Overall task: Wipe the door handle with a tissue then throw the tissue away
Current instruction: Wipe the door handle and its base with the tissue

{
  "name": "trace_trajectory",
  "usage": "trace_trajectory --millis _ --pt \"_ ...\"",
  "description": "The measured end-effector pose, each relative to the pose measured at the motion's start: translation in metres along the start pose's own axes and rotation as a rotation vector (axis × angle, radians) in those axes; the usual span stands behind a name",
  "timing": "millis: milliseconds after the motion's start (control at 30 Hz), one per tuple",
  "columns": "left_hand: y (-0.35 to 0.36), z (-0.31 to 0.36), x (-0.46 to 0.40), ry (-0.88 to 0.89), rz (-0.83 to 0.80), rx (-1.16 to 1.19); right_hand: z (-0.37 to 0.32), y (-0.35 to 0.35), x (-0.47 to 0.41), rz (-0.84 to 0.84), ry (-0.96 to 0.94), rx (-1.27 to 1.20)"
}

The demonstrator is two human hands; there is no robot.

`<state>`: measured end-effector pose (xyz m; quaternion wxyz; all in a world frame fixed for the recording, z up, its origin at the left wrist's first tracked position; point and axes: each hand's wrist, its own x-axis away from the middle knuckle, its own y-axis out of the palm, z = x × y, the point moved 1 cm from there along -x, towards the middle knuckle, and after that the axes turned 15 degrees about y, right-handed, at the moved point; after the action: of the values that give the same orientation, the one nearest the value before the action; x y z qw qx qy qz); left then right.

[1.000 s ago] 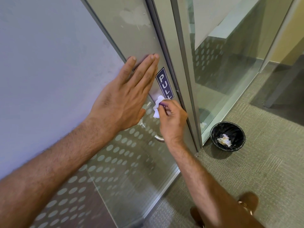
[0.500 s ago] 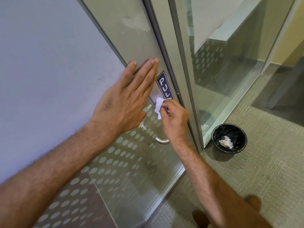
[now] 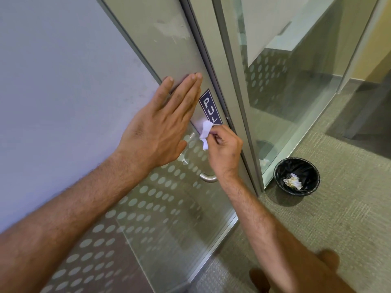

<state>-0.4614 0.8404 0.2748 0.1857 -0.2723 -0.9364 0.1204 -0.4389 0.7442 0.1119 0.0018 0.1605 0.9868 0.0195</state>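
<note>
My right hand (image 3: 224, 151) pinches a small crumpled white tissue (image 3: 204, 132) near the top of the steel door handle (image 3: 208, 178), just under the blue PULL sign (image 3: 210, 107). Only the handle's lower curved end shows; the hand hides the rest. My left hand (image 3: 160, 125) lies flat on the frosted glass door (image 3: 160, 204), fingers together and pointing up, holding nothing. A black bin (image 3: 296, 176) with a dark liner stands on the carpet to the right, with crumpled tissue inside.
A plain wall (image 3: 63, 92) lies left of the door. A metal frame post (image 3: 237, 92) and a fixed glass panel (image 3: 296, 81) stand right of it. Grey-green carpet (image 3: 317, 229) covers the floor. My feet (image 3: 325, 259) show at the bottom right.
My right hand with the tissue has stayed near the handle's top, shifting only slightly. The left hand has kept its place on the glass. The view has drifted a little.
</note>
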Motion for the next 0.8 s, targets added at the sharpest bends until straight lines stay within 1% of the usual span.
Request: trace_trajectory --millis 67,100,233,333,400,467,567,600,667,733,800 --pt "-0.002 -0.001 0.0 -0.005 -0.018 0.011 0.002 -0.004 -0.004 0.011 0.113 -0.019" --pt "-0.002 0.0 0.0 -0.002 -0.02 0.016 -0.001 -0.005 -0.004 0.017 0.122 -0.04" --pt "-0.001 0.0 0.0 0.011 -0.007 0.013 -0.028 0.004 -0.004 0.037 0.017 -0.167" --pt "0.001 0.002 0.0 0.012 -0.009 -0.001 -0.034 0.013 -0.004 0.055 -0.101 -0.116" --pt "0.002 0.002 0.0 0.02 0.009 -0.003 -0.027 0.011 -0.001 0.068 -0.134 -0.054" --pt "0.003 0.002 -0.001 0.019 0.013 -0.001 -0.014 0.009 0.001 0.068 -0.07 -0.013" --pt "0.003 0.002 -0.001 0.007 -0.006 0.011 0.007 0.0 0.005 0.01 0.138 0.028" --pt "0.003 0.002 -0.001 0.007 -0.011 0.014 0.01 -0.003 0.004 -0.01 0.168 0.042" --pt "0.002 0.002 -0.001 0.012 -0.018 0.022 0.007 -0.01 -0.001 -0.025 0.142 0.057" --pt "0.002 0.002 -0.001 0.012 -0.011 0.032 -0.006 -0.017 -0.009 -0.019 0.058 0.06" --pt "0.001 0.001 -0.001 0.007 -0.014 0.042 -0.018 -0.029 -0.021 -0.056 0.017 -0.004"
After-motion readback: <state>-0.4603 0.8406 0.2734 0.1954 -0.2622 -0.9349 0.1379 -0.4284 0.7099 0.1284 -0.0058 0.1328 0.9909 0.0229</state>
